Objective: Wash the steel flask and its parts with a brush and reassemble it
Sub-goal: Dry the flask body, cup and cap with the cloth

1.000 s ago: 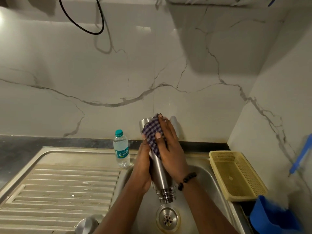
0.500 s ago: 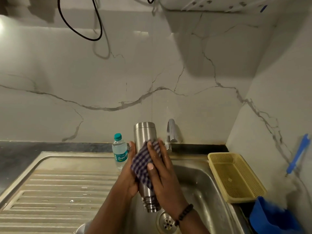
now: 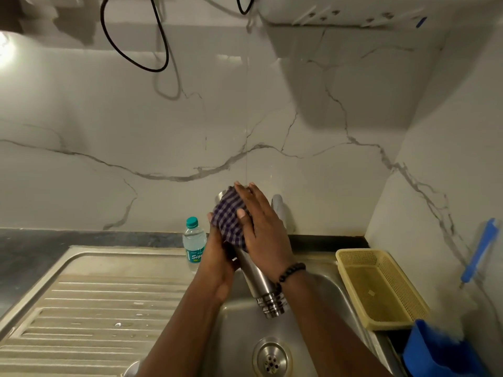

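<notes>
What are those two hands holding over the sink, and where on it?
The left hand grips the steel flask around its middle; the right hand presses a checked cloth against its upper end.

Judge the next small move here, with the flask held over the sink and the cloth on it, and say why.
Probably slide the checked cloth down toward the threaded neck. The right hand presses it on the upturned base end while the left hand grips the steel flask, whose lower body is uncovered.

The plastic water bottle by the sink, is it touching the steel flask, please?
Apart. The head view shows the left hand between the water bottle and the steel flask.
</notes>
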